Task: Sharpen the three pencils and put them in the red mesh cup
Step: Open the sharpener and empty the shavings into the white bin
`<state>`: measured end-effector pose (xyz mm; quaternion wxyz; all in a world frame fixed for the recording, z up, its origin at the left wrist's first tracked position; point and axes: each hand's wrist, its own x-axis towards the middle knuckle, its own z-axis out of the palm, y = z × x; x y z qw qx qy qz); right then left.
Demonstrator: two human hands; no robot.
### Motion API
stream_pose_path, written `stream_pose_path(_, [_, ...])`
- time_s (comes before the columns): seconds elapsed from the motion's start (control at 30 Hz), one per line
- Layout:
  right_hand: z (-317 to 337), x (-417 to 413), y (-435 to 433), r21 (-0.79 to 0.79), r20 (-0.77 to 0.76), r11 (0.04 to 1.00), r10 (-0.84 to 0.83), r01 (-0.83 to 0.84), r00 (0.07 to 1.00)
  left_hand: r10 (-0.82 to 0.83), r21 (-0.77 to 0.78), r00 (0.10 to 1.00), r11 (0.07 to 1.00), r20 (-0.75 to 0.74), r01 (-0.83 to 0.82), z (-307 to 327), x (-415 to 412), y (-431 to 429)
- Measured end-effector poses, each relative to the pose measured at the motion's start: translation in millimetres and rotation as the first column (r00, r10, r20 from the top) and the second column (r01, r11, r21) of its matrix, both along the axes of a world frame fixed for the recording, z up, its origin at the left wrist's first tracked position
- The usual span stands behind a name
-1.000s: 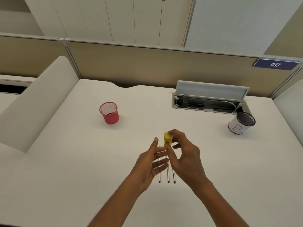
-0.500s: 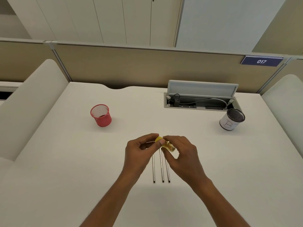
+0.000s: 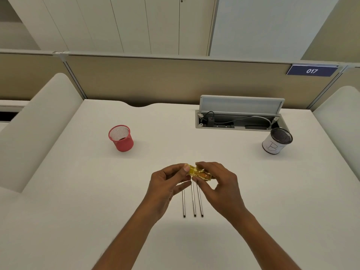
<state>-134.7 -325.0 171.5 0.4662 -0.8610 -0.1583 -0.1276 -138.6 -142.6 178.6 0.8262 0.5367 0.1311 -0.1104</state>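
Latterly the yellow sharpener (image 3: 198, 173), pinched before by the right grip (image 3: 222, 186) alone, has been pinched by the left grip (image 3: 165, 186) too, while three pencils (image 3: 193, 199) are left lying on the tabletop (image 3: 78, 191), well apart from the red mesh cup (image 3: 121, 138).

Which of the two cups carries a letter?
The white cup on the right side of the desk: a B is drawn on its wall. The red cup on the left is plain mesh, unmarked.
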Motion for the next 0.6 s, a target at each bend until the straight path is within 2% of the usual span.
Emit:
stream_pose_path(0.13, [-0.1, -2.2, 1.4, -0.09, -0.036, 0.991, 0.1, -0.103, 0.994, -0.03, 0.0, 0.999, 1.0, 0.024, 0.03, -3.1, -3.4, -3.8])
stream_pose_path(0.3, [2.6, -2.1, 4.4, -0.187, -0.028, 0.975, 0.115, -0.119, 0.993, -0.019, -0.049, 1.0, 0.999, -0.012, 0.018, -4.2, -7.1, -11.0])
stream_pose_path(0.43, [2.7, -3.4, 5.0, -0.187, -0.048, 0.971, 0.144, -0.15, 0.988, 0.02, -0.009, 0.999, 1.0, -0.04, -0.02, -6.0, -9.1, -13.4])
stream_pose_path(0.6, [-2.7, -3.1, 4.0, -0.248, -0.082, 0.953, 0.157, -0.173, 0.984, -0.007, 0.047, 1.0, 0.999, -0.027, 0.008, -5.1, -9.3, -12.7])
